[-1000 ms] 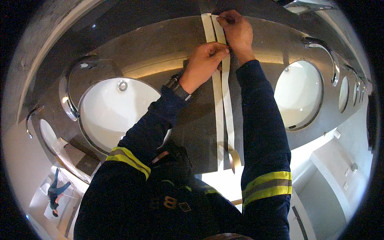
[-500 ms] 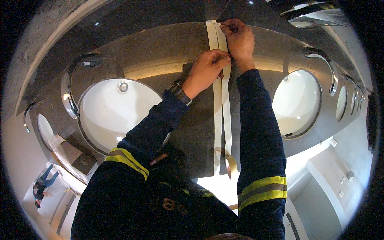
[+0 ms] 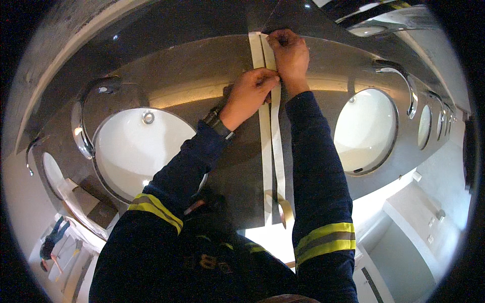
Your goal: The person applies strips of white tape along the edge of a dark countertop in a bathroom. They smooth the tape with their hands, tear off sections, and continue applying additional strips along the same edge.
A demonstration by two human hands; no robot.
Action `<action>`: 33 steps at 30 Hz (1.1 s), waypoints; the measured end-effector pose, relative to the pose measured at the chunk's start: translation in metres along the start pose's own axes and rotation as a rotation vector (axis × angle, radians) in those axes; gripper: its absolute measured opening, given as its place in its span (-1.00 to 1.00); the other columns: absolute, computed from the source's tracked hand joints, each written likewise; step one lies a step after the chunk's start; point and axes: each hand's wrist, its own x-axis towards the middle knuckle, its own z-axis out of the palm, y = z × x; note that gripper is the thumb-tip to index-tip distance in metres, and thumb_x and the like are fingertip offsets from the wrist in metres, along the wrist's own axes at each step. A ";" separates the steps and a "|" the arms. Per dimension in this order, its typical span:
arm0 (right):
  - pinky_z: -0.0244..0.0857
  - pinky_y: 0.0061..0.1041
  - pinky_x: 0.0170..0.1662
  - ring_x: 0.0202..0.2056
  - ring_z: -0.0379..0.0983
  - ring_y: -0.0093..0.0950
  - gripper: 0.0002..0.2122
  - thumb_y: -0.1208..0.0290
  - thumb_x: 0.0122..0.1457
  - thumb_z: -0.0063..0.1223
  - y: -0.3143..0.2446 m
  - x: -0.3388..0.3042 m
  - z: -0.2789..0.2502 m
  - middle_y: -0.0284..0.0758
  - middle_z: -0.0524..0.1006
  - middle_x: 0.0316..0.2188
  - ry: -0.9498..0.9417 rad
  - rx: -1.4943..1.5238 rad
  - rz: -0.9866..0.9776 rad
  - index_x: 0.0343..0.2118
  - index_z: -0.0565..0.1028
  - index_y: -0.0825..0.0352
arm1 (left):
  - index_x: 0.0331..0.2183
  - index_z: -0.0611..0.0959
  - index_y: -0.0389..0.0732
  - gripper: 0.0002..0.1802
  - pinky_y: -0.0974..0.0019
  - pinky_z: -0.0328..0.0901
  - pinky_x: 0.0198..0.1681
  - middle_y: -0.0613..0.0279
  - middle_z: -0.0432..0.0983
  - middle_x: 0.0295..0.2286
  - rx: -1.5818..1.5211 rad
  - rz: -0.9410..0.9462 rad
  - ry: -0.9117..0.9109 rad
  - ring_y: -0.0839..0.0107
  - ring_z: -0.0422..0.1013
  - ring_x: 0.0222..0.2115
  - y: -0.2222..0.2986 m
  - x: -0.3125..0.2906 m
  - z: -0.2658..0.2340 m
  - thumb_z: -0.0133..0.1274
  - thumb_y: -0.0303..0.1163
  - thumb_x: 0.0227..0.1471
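Note:
Two pale strips of masking tape run side by side over the dark countertop (image 3: 232,177), a thin dark gap between them. The left strip (image 3: 265,151) lies along the counter. From the right strip (image 3: 277,146) a tape roll (image 3: 286,214) hangs at the near edge. My left hand (image 3: 250,91) is closed in a pinch on the right strip, about a third of the way down. Higher up, my right hand (image 3: 290,56) pinches that strip close to its far end, by the back wall. Its fingertips partly hide the tape there.
White round basins flank the tape, a left basin (image 3: 146,151) and a right basin (image 3: 366,131). Curved chrome taps rise beside them, a left tap (image 3: 81,118) and a right tap (image 3: 406,88). A cardboard box (image 3: 93,204) sits at left. Another person (image 3: 50,245) is far off, lower left.
The whole view has shifted slightly, so the counter and hands appear a little further left. Both hands keep their pinch at about the same places on the tape. The distant person has changed posture.

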 end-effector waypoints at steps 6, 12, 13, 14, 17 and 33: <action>0.48 -0.21 -0.14 -0.25 0.62 -0.19 -0.87 0.22 0.11 0.29 0.001 -0.001 0.004 -0.29 0.70 -0.36 0.030 0.091 -0.007 -0.35 0.71 0.13 | -0.14 0.67 -0.36 -0.71 0.42 0.35 -0.49 0.25 0.63 -0.42 0.041 -0.043 -0.010 0.55 0.47 -0.56 0.003 -0.001 -0.001 0.08 -0.31 0.29; 0.43 -0.15 -0.10 -0.24 0.57 -0.13 -0.89 0.24 0.07 0.31 -0.002 -0.002 0.006 -0.28 0.68 -0.35 0.084 0.050 -0.002 -0.39 0.70 0.12 | -0.13 0.66 -0.35 -0.71 0.42 0.33 -0.50 0.26 0.61 -0.44 0.020 -0.053 0.001 0.56 0.46 -0.57 0.003 -0.002 -0.001 0.07 -0.30 0.30; 0.42 -0.15 -0.09 -0.23 0.56 -0.13 -0.89 0.25 0.06 0.31 -0.002 -0.002 0.006 -0.28 0.68 -0.35 0.084 0.043 -0.001 -0.39 0.70 0.12 | -0.13 0.66 -0.35 -0.71 0.42 0.33 -0.50 0.26 0.61 -0.45 0.027 -0.060 0.002 0.56 0.46 -0.57 0.003 -0.002 -0.001 0.07 -0.30 0.30; 0.45 -0.18 -0.10 -0.23 0.59 -0.15 -0.87 0.24 0.07 0.31 -0.002 -0.002 0.006 -0.27 0.69 -0.34 0.085 0.037 -0.011 -0.37 0.70 0.13 | -0.14 0.66 -0.35 -0.71 0.42 0.33 -0.50 0.26 0.61 -0.45 0.029 -0.042 -0.002 0.56 0.46 -0.57 0.003 -0.002 -0.001 0.07 -0.30 0.29; 0.49 -0.24 -0.11 -0.23 0.64 -0.19 -0.85 0.25 0.08 0.32 -0.003 -0.002 0.005 -0.25 0.70 -0.32 0.082 -0.009 -0.017 -0.32 0.71 0.15 | -0.15 0.66 -0.35 -0.72 0.41 0.34 -0.50 0.26 0.60 -0.45 0.033 -0.030 -0.001 0.55 0.46 -0.58 0.003 -0.001 -0.001 0.07 -0.31 0.29; 0.36 -0.11 -0.08 -0.22 0.51 -0.07 -0.80 0.26 0.03 0.36 -0.005 -0.006 0.010 -0.16 0.62 -0.36 0.175 -0.040 -0.099 -0.41 0.64 0.29 | -0.15 0.66 -0.37 -0.74 0.38 0.35 -0.47 0.27 0.57 -0.47 -0.061 -0.035 -0.015 0.51 0.47 -0.57 -0.007 -0.007 -0.001 0.01 -0.38 0.30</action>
